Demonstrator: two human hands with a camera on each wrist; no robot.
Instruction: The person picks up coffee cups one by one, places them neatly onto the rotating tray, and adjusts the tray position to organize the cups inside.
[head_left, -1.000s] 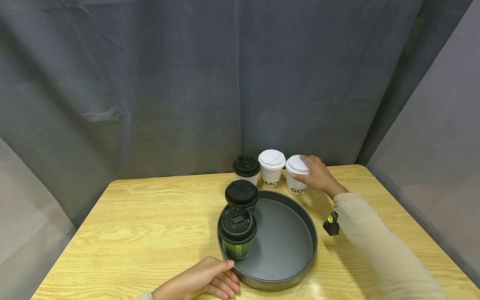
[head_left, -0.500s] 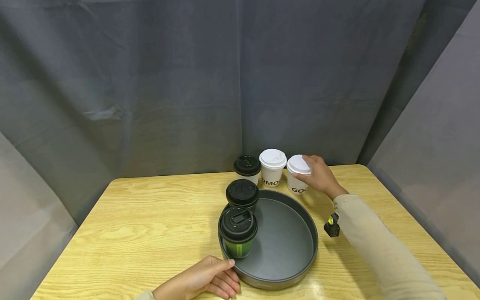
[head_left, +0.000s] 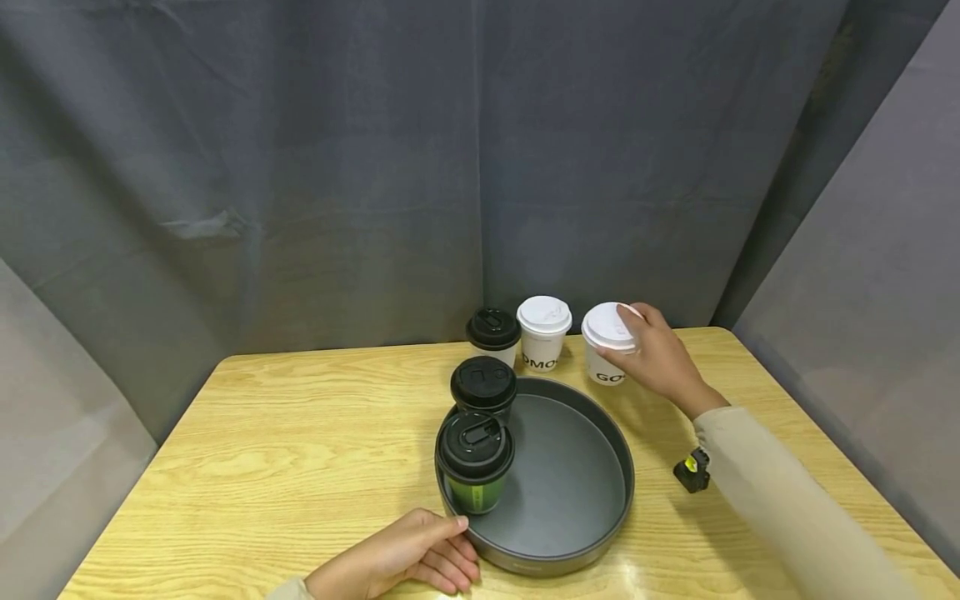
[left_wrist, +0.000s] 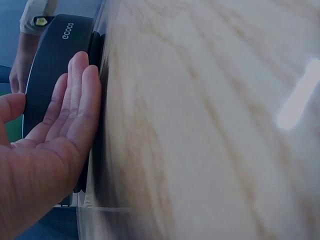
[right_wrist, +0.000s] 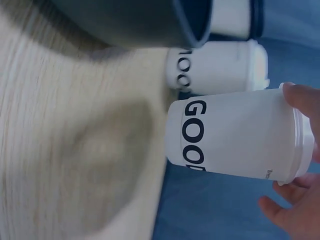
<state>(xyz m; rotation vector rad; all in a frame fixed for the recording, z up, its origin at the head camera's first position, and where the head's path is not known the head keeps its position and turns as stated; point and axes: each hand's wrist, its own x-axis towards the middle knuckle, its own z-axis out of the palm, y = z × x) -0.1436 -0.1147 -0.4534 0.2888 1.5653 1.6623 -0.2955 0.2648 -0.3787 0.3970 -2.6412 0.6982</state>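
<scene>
My right hand [head_left: 660, 358] holds a white paper coffee cup [right_wrist: 235, 135] by its white lid, thumb and fingers on opposite sides of the rim. The cup is upright, with "GOO" lettering low on its wall, beyond the far right rim of a round dark grey tray [head_left: 566, 479]. At the tray's near left side rests my left hand [head_left: 412, 554], its fingers nearly straight along the outer wall and thumb tip at the rim. Inside the tray's left side stand a green cup [head_left: 476, 493] with a black lid and another black-lidded cup [head_left: 483, 385] behind it.
Behind the tray stand a white-lidded cup [head_left: 542, 342] and a white cup with a black lid [head_left: 492, 333], near the wooden table's [head_left: 285, 450] back edge. A grey curtain [head_left: 360, 208] hangs behind, with pale panels at both sides.
My right hand has moved right with the white cup, widening the gap to the white-lidded cup beside it. The left hand and the tray have stayed in place.
</scene>
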